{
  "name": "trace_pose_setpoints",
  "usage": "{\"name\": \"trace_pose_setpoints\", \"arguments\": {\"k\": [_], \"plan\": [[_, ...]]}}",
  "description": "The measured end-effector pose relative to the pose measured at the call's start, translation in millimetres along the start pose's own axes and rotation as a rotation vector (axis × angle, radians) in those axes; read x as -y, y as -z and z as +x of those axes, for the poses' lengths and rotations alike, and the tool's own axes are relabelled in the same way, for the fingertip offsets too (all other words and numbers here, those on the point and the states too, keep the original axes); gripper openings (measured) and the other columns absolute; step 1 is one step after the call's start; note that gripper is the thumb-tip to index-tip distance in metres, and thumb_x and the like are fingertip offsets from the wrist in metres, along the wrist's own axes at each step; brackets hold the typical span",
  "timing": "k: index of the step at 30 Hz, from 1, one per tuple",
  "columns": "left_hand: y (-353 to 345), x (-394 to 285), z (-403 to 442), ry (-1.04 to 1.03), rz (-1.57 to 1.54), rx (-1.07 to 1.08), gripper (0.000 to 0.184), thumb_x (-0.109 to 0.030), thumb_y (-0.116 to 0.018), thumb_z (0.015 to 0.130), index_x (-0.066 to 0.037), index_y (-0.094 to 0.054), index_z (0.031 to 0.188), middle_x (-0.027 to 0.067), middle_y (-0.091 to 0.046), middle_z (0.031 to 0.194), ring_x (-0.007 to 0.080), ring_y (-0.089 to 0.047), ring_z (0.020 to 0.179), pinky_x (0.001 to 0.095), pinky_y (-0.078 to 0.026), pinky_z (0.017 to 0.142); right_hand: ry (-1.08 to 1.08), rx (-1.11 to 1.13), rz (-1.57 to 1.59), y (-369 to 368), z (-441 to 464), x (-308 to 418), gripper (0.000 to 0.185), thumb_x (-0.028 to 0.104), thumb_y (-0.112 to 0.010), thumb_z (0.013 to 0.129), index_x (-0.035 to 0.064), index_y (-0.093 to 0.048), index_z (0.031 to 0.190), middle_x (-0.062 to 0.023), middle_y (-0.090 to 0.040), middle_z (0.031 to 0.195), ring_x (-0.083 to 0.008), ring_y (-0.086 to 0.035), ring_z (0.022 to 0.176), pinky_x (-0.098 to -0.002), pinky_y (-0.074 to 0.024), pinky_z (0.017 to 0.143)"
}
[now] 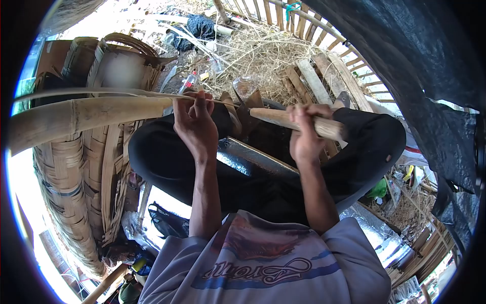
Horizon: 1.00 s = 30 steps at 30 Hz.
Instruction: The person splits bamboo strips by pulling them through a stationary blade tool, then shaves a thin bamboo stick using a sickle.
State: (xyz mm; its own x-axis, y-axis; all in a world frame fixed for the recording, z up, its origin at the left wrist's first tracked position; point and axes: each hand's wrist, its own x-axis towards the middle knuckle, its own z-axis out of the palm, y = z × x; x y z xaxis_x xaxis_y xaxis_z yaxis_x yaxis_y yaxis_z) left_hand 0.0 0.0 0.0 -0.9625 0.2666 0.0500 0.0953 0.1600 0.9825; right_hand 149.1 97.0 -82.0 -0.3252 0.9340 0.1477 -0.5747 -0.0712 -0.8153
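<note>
My left hand [196,121] pinches a thin bamboo strip [136,93] that runs out to the left edge of the view. Under the strip, a thick bamboo pole [91,115] comes in from the left and ends beside that hand. My right hand [307,133] is closed around a wooden handle [276,116], whose narrow end points left. At that end a dark blade [244,114] shows between the hands, though its outline is partly lost against the dark trousers. A flat shiny board [258,154] lies across my lap.
Rolled woven bamboo mats [61,192] stand at the left. Ahead are dry shavings [263,53], wooden slats [314,81], a plastic bottle [190,81] and a slatted fence [324,25]. A dark tarp [405,66] hangs at the right.
</note>
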Motion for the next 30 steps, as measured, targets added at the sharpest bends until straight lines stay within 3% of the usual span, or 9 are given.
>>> {"name": "trace_pose_setpoints", "arguments": {"k": [1,2,3,8,15,21,23,27,30], "plan": [[3,-1,-2,0.034,0.066,0.021,0.010,-0.010,-0.054,0.095,0.000,-0.051,0.096,0.0107,-0.064,0.085,0.0158,-0.066,0.081,0.0278,-0.057,0.071,-0.083,-0.133,-0.224,6,-11,-17,0.023,-0.009,-0.061,0.082,0.0083,-0.047,0.087,-0.0027,-0.050,0.080,-0.0152,-0.054,0.071,-0.0340,-0.0475,0.068],[3,-1,-2,0.065,0.132,0.042,0.009,-0.009,-0.054,0.095,-0.001,-0.050,0.097,0.0116,-0.063,0.088,0.0188,-0.067,0.085,0.0285,-0.058,0.072,-0.115,-0.128,-0.265,13,-19,-36,0.020,-0.003,-0.066,0.082,0.0054,-0.048,0.080,0.0012,-0.048,0.078,-0.0055,-0.045,0.071,-0.0218,-0.0409,0.067],[-9,-1,16,-0.051,0.087,0.018,0.009,-0.009,-0.054,0.095,-0.001,-0.050,0.097,0.0116,-0.063,0.088,0.0188,-0.067,0.085,0.0285,-0.058,0.072,-0.025,-0.102,-0.276,16,12,-75,0.020,-0.006,-0.064,0.082,0.0057,-0.047,0.081,0.0008,-0.048,0.078,-0.0059,-0.046,0.072,-0.0220,-0.0415,0.067],[-5,-2,4,-0.021,0.048,0.023,0.009,-0.010,-0.053,0.096,-0.001,-0.051,0.097,0.0105,-0.063,0.087,0.0168,-0.066,0.083,0.0279,-0.058,0.072,-0.094,-0.138,-0.004,-4,10,-13,0.021,-0.009,-0.061,0.083,0.0059,-0.047,0.082,0.0004,-0.049,0.077,-0.0066,-0.048,0.071,-0.0217,-0.0429,0.066],[-6,-3,6,-0.033,0.077,0.040,0.011,-0.011,-0.054,0.095,0.000,-0.050,0.097,0.0109,-0.062,0.087,0.0171,-0.066,0.084,0.0293,-0.058,0.073,-0.074,-0.182,-0.275,47,6,-97,0.020,-0.005,-0.063,0.084,0.0064,-0.047,0.084,0.0003,-0.049,0.076,-0.0059,-0.049,0.069,-0.0231,-0.0435,0.063],[-4,-1,3,-0.022,0.040,0.043,0.012,-0.011,-0.054,0.095,0.000,-0.051,0.096,0.0108,-0.062,0.089,0.0177,-0.066,0.086,0.0289,-0.058,0.072,-0.059,-0.086,-0.009,16,8,-46,0.017,-0.003,-0.060,0.086,0.0079,-0.046,0.085,-0.0030,-0.051,0.078,-0.0106,-0.049,0.070,-0.0288,-0.0454,0.068],[-5,-2,3,-0.052,0.103,0.037,0.013,-0.011,-0.054,0.095,0.001,-0.051,0.096,0.0112,-0.062,0.089,0.0181,-0.066,0.085,0.0290,-0.059,0.072,-0.004,-0.058,-0.494,38,-2,-86,0.018,-0.002,-0.062,0.085,0.0080,-0.047,0.083,-0.0017,-0.051,0.077,-0.0090,-0.049,0.070,-0.0277,-0.0450,0.068],[-7,-4,5,-0.051,0.067,0.031,0.012,-0.011,-0.054,0.095,0.001,-0.052,0.096,0.0107,-0.062,0.089,0.0173,-0.066,0.085,0.0288,-0.059,0.072,-0.076,-0.165,-0.308,49,3,-96,0.018,0.000,-0.064,0.084,0.0076,-0.047,0.082,-0.0001,-0.049,0.074,-0.0084,-0.050,0.071,-0.0271,-0.0440,0.065],[-8,-5,2,-0.041,0.058,0.038,0.012,-0.011,-0.054,0.095,0.001,-0.052,0.097,0.0106,-0.062,0.090,0.0179,-0.066,0.085,0.0282,-0.058,0.072,-0.099,-0.169,-0.114,16,13,-39,0.018,-0.001,-0.063,0.084,0.0068,-0.047,0.083,-0.0010,-0.051,0.075,-0.0096,-0.051,0.069,-0.0276,-0.0440,0.065]]}}
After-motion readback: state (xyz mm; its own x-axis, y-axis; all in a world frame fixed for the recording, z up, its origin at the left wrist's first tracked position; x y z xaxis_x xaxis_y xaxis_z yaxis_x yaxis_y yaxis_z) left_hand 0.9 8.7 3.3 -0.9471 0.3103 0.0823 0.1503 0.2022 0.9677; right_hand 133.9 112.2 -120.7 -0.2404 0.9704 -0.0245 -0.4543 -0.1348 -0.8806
